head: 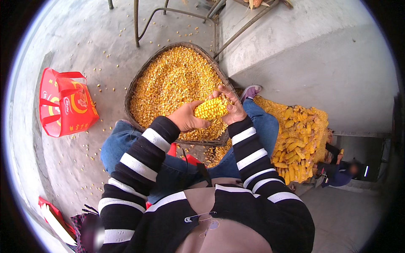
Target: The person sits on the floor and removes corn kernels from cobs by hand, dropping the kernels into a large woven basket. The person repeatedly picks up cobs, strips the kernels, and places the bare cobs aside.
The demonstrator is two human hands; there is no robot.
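A yellow corn cob [211, 108] lies crosswise between my two hands, rows of kernels still covering the side that faces up. My left hand [187, 117] grips its left end, with the thumb along the lower side. At the other end, my right hand [233, 109] holds the cob between the thumb and the curled fingers; some fingertips are hidden. Under both hands stands a woven basket [127, 98], wide and scoop-shaped, filled with loose corn kernels [171, 79]. Its near edge sits between my knees.
To the right, many corn cobs [295, 142] are heaped on a pile. Beyond them a person [340, 175] holds a cob. A red bag [69, 106] bearing writing stands on the concrete floor [107, 79] among scattered kernels. A metal frame [177, 11] rises behind the basket.
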